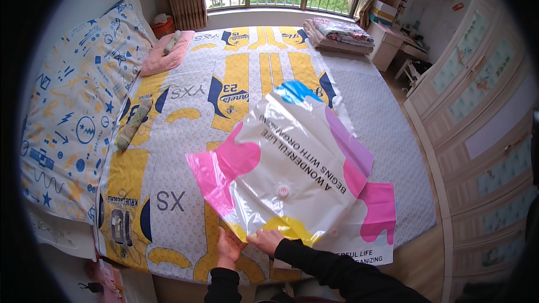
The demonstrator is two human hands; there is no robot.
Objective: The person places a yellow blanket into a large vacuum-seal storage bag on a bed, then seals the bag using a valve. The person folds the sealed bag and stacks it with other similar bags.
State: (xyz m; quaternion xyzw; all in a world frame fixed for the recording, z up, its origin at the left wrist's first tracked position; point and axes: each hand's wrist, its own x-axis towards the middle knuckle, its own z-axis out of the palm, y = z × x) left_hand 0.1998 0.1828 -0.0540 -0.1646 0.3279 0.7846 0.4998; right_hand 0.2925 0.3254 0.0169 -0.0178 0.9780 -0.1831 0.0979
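Note:
A glossy plastic vacuum storage bag [294, 164], white with pink, blue, purple and yellow patches, is spread at a slant before me. It bears printed writing and a round valve [283, 191]. My right hand [266, 242] grips its lower edge at the yellow patch. Just left of it, my left hand [229, 247] is turned palm up, its fingers at the same edge and partly hidden by the plastic. A second storage bag [379, 210] of like pattern lies flat on the bed, partly under the first bag and my right sleeve.
The bed [396, 147] bears a sheet [181, 223] with yellow jersey prints. Two rolled cloth bundles [134, 126] [172, 43], a pink pillow [168, 52] and folded quilts [337, 33] lie on it. A patterned cloth [80, 113] covers the headboard side; wardrobe doors [476, 105] stand right.

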